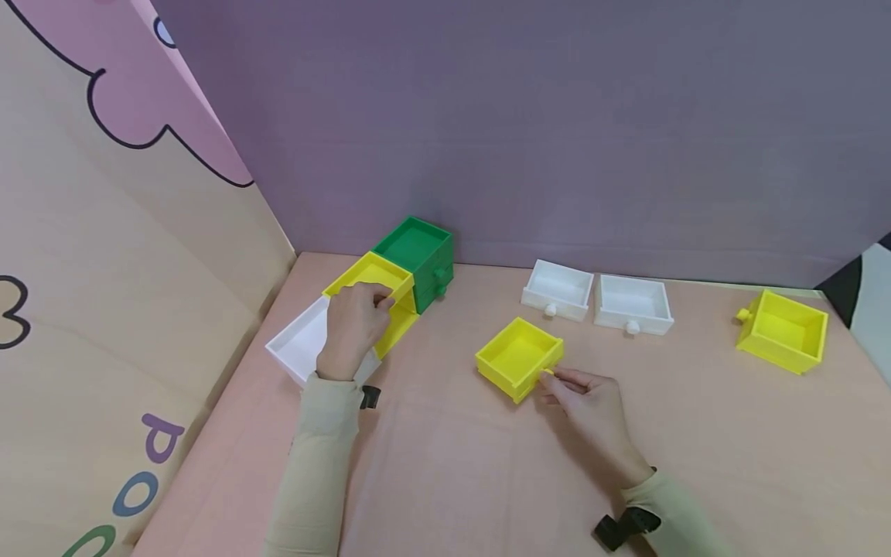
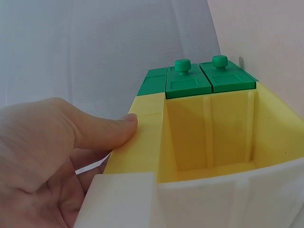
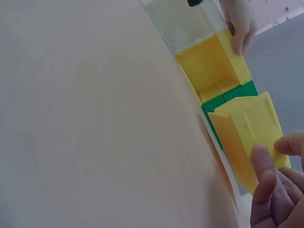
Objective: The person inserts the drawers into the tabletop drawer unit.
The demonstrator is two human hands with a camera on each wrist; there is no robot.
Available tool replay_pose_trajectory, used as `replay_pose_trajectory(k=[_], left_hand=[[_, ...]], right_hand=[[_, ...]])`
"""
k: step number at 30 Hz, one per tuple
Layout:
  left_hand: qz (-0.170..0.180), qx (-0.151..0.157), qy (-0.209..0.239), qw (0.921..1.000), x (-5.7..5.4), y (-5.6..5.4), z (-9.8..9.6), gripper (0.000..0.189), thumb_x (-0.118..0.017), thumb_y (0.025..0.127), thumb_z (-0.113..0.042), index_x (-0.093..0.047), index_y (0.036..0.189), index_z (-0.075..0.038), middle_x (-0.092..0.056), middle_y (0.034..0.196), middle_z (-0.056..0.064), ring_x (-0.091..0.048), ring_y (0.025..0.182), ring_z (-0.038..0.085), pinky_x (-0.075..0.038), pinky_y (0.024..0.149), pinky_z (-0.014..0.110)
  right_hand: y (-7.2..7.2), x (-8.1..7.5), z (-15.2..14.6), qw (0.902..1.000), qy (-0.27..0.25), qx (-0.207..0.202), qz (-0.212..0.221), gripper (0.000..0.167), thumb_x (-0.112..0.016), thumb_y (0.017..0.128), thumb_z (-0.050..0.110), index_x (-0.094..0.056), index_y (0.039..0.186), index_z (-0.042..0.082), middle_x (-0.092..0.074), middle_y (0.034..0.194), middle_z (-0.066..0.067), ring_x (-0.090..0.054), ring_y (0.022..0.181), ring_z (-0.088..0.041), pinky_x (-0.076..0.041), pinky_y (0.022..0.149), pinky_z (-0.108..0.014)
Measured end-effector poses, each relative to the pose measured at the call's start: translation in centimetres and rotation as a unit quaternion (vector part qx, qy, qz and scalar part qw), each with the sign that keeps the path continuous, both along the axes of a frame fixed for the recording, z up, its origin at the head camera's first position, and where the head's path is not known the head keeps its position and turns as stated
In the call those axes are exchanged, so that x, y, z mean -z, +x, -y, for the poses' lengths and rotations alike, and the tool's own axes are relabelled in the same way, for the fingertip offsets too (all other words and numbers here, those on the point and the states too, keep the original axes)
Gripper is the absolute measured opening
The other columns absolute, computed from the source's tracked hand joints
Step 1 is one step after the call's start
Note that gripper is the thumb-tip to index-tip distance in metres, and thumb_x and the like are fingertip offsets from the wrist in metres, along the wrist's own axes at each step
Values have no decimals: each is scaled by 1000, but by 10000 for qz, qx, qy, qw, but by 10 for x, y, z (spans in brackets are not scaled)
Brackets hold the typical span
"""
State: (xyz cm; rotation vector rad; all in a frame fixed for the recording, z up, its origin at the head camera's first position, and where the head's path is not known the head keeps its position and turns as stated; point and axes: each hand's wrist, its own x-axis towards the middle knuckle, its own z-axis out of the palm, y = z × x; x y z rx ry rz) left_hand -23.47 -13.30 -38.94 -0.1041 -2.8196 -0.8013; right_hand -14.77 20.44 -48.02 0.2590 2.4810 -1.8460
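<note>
My left hand (image 1: 353,325) grips the top of a yellow drawer casing (image 1: 369,268); in the left wrist view its thumb lies on top. That casing stands between a green casing (image 1: 415,244), whose two knobbed drawers (image 2: 189,80) are in place, and a white casing (image 1: 299,336) partly hidden by my hand. The yellow and white compartments face forward, hollow. My right hand (image 1: 588,402) pinches the knob of a yellow drawer (image 1: 518,352), held in front and to the right of the casings. In the right wrist view the drawer's front plate (image 3: 262,116) shows.
Two white drawers (image 1: 558,286) sit side by side near the back edge. A second yellow drawer (image 1: 783,330) lies at far right, knob pointing left. A grey-purple wall (image 1: 557,139) rises behind the pink tabletop (image 1: 445,464), and a printed panel (image 1: 104,271) borders the left.
</note>
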Motion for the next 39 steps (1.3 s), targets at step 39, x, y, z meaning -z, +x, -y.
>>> replay_pose_trajectory(k=[39], left_hand=[[-81,48,1,10000,0,1,1,21,-71,101,-12,-81,117,-1,-82,103,16,-73,82,32,-60,74,42]], right_hand=[[-10,3,81,9967,-187,-718,326,36,-76,100,28,-77,126,4,-80,118,-15,-81,94,-20,-64,85,-27]])
